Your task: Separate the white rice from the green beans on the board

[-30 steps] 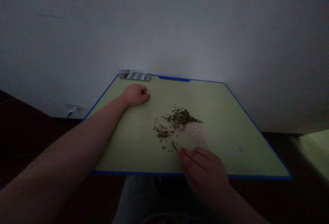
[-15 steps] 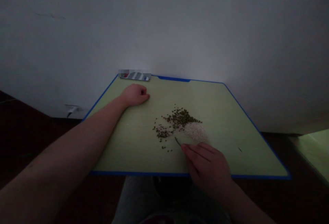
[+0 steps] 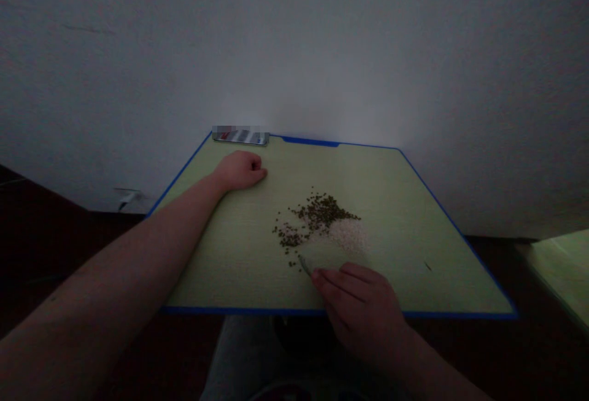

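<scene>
Between the thumb and fingers of my right hand (image 3: 361, 300) are slim tweezers (image 3: 304, 265), seen only as a narrow curved tip pointing up and left. This tip is close to a few stray beans at the near side. A loose spread of small dark green mung beans (image 3: 324, 212) lies mid-table, with a pale heap of rice grains (image 3: 350, 234) touching its right side. Some rice is mixed among the beans on the left. My left hand (image 3: 240, 170) rests on the tabletop, curled into a loose fist, with nothing visible in it.
The pale yellow-green folding table (image 3: 391, 192) has a blue edge and stands against a grey wall (image 3: 322, 45). A phone (image 3: 240, 137) lies at its back left corner. One small dark sliver (image 3: 427, 265) is on the right side.
My right hand has drawn back toward me and slightly left with the tweezers, so the tip is farther from the rice. My left hand stays in place.
</scene>
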{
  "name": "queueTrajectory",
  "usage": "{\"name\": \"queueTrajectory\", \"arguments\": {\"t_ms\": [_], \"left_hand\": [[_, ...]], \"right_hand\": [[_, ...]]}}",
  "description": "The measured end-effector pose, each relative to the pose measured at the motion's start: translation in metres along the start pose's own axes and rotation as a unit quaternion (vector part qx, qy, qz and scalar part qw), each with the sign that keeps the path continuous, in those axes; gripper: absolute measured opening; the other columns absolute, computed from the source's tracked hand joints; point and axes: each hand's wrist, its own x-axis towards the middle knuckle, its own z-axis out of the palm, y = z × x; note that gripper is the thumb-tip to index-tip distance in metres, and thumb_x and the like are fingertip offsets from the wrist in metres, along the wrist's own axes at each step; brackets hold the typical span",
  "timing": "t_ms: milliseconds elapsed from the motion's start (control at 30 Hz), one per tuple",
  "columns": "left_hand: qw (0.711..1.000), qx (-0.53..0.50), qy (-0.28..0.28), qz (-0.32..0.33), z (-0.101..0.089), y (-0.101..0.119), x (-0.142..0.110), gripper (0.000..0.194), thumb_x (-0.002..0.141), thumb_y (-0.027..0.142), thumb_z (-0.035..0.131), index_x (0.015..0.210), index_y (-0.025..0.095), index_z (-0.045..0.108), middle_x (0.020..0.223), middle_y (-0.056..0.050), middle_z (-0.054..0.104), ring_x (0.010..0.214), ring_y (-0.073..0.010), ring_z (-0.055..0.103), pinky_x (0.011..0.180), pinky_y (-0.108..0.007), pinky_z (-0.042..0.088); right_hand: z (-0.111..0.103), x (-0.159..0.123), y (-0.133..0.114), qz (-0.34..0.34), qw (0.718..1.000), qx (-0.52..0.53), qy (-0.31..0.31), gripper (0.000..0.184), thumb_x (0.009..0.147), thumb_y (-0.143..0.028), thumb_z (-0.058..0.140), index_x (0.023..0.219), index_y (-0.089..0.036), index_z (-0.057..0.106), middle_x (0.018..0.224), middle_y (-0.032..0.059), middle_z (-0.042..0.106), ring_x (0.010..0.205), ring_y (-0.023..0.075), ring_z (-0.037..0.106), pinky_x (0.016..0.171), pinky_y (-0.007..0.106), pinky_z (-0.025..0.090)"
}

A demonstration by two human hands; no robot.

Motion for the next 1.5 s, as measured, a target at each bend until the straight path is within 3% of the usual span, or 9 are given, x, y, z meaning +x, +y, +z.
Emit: {"name": "queueTrajectory", "arguments": {"t_ms": [233,500,700,967,1133,1333,1500], "left_hand": [[1.0,0.001,-0.002,0.002,-0.001,0.0,0.0,0.029,0.076,0.046,0.053,0.061,0.021,0.053,0.058,-0.002,0.053,0.058,-0.0161,0.046,0.056,-0.031,0.031],[1.0,0.003,-0.006,-0.005,-0.002,0.001,-0.001,0.029,0.077,0.045,0.054,0.063,0.021,0.057,0.058,-0.002,0.055,0.058,-0.0156,0.047,0.057,-0.03,0.034],[1.0,0.002,0.003,0.003,-0.002,0.001,-0.001,0.03,0.076,0.046,0.054,0.06,0.021,0.054,0.056,-0.002,0.054,0.057,-0.0159,0.046,0.056,-0.031,0.032],[1.0,0.004,0.004,0.0,-0.001,0.0,-0.001,0.031,0.076,0.048,0.055,0.06,0.021,0.055,0.058,-0.003,0.057,0.058,-0.0165,0.048,0.055,-0.031,0.033],[1.0,0.008,0.003,0.004,0.0,-0.001,-0.001,0.031,0.077,0.047,0.054,0.062,0.021,0.057,0.06,-0.003,0.057,0.059,-0.0171,0.049,0.057,-0.031,0.035],[1.0,0.006,0.005,0.013,0.001,-0.004,0.001,0.032,0.077,0.048,0.054,0.06,0.021,0.054,0.058,-0.003,0.056,0.058,-0.016,0.047,0.055,-0.031,0.032],[1.0,-0.002,0.004,0.008,0.002,-0.004,0.001,0.031,0.076,0.048,0.055,0.06,0.021,0.055,0.057,-0.002,0.055,0.057,-0.0162,0.046,0.055,-0.031,0.032]], "right_hand": [[0.01,0.007,0.001,0.015,1.0,-0.02,-0.003,0.025,0.094,-0.008,0.05,0.105,-0.009,0.073,0.095,0.0077,0.079,0.07,0.0194,0.067,0.065,0.033,0.058],[-0.005,-0.012,0.017,0.051,0.993,-0.109,-0.01,0.028,0.09,-0.008,0.05,0.102,-0.011,0.075,0.093,0.0092,0.08,0.07,0.0194,0.07,0.066,0.032,0.059],[-0.011,-0.017,0.008,0.046,0.995,-0.089,-0.013,0.029,0.088,-0.007,0.049,0.103,-0.01,0.074,0.092,0.0094,0.079,0.07,0.0195,0.07,0.064,0.033,0.061],[0.005,0.0,-0.011,0.025,0.999,-0.045,0.001,0.026,0.092,-0.008,0.05,0.103,-0.012,0.073,0.09,0.0087,0.079,0.068,0.0177,0.066,0.061,0.031,0.057],[0.009,0.004,-0.007,0.029,0.998,-0.05,-0.011,0.029,0.093,-0.007,0.047,0.104,-0.01,0.073,0.092,0.009,0.079,0.071,0.0188,0.067,0.066,0.032,0.057],[-0.003,-0.007,0.007,0.06,0.992,-0.109,-0.012,0.029,0.09,-0.007,0.049,0.103,-0.012,0.074,0.091,0.0091,0.079,0.071,0.0192,0.069,0.066,0.032,0.059],[-0.007,-0.015,-0.002,0.035,0.997,-0.065,-0.007,0.026,0.09,-0.007,0.051,0.101,-0.012,0.074,0.09,0.0086,0.079,0.069,0.0178,0.068,0.064,0.031,0.059]]}}
